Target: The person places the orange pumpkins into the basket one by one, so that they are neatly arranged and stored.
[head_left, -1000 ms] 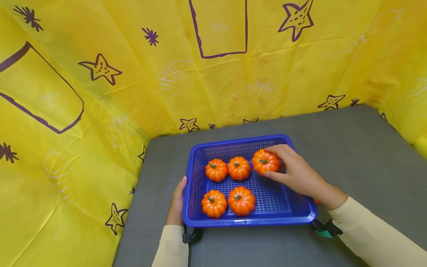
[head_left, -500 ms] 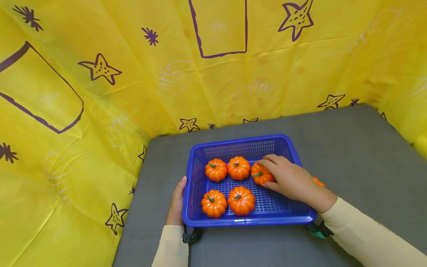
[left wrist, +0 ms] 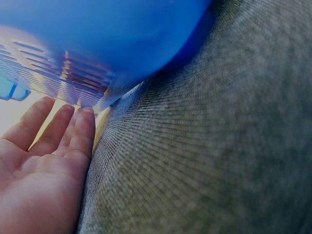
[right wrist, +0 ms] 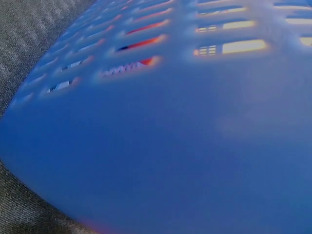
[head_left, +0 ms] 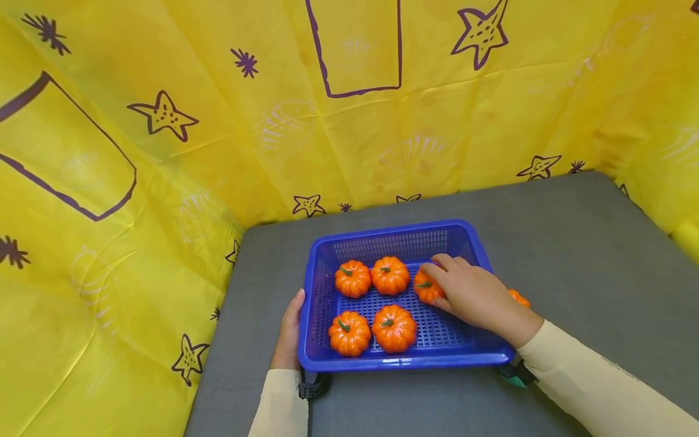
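Observation:
A blue plastic basket [head_left: 404, 364] with slotted walls holds several small orange pumpkins with green stems. Two, a left one [head_left: 352, 279] and a right one [head_left: 390, 275], sit along the back; another two, a left one [head_left: 349, 334] and a right one [head_left: 394, 328], sit in front. Inside the right half, my right hand [head_left: 480, 297] holds a pumpkin [head_left: 427, 287] low in the basket, its fingers covering the right part. My left hand [left wrist: 44, 170] lies against the basket's left side, fingers nearly straight and fingertips at the slotted wall. Only basket wall [right wrist: 156, 136] fills the right wrist view.
Another orange pumpkin [head_left: 518, 298] shows beyond the basket's right side, partly hidden by the right wrist. The basket stands on a grey cloth-covered table [head_left: 573, 243]. Yellow printed cloth [head_left: 349, 139] hangs behind and at both sides.
My right hand has lowered the pumpkin into the basket and moved slightly left and toward me. The pumpkin outside at right has come more into sight. My left hand stays put.

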`<state>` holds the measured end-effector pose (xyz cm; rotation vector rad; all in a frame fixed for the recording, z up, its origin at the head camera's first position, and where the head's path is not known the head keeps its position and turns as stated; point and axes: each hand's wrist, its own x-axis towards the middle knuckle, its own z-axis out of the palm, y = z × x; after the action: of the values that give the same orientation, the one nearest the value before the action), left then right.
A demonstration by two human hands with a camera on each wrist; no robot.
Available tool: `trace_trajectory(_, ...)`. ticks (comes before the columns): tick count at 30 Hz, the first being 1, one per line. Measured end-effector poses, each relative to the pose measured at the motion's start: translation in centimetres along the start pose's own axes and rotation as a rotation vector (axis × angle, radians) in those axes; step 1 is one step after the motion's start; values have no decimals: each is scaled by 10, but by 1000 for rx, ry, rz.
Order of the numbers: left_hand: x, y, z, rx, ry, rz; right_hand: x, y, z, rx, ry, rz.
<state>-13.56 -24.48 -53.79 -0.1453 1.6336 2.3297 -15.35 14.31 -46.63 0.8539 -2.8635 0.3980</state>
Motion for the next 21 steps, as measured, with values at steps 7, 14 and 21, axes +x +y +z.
trace_trajectory(7, 1, -2, -2, -3, -4, 1, 0, 0, 0, -2, 4, 50)
trace_trajectory(14, 1, -2, -1, -12, -12, 0, 0, -1, 3, -7, 55, 87)
trace_trajectory(21, 1, -1, 0, 6, -4, 2, 1, 1, 3, 45, 74, 122)
